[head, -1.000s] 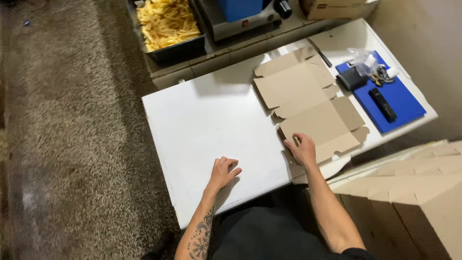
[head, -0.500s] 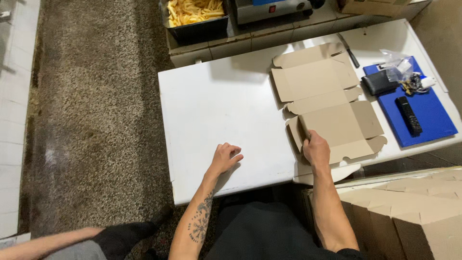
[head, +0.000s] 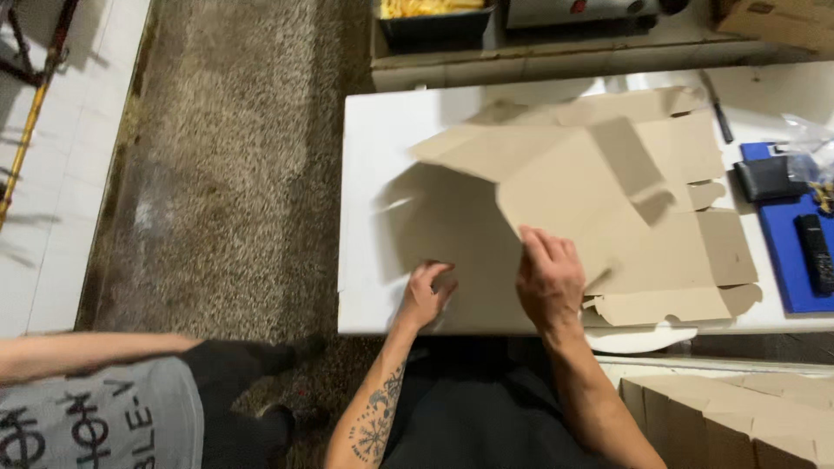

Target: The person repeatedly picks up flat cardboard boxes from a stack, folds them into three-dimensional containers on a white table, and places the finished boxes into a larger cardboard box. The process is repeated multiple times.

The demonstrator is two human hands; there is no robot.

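Note:
A flat brown cardboard box blank [head: 599,200] lies on the white table [head: 373,182], its left part lifted and throwing a shadow. My right hand [head: 549,280] grips the near edge of the raised panel. My left hand [head: 426,291] rests on the table near the front edge, under the lifted flap, with fingers curled. A second cardboard layer [head: 669,304] stays flat beneath, at the right.
A blue mat [head: 786,260] at the right holds a black remote [head: 815,252] and a black wallet-like item [head: 769,178]. A tray of fries [head: 430,10] sits on a bench beyond. Folded cardboard boxes [head: 738,417] stack at bottom right. Another person [head: 104,408] stands at bottom left.
My right hand has lifted the cardboard blank and swung it leftward across the table. The view shifted right and closer. The other person has moved further into view.

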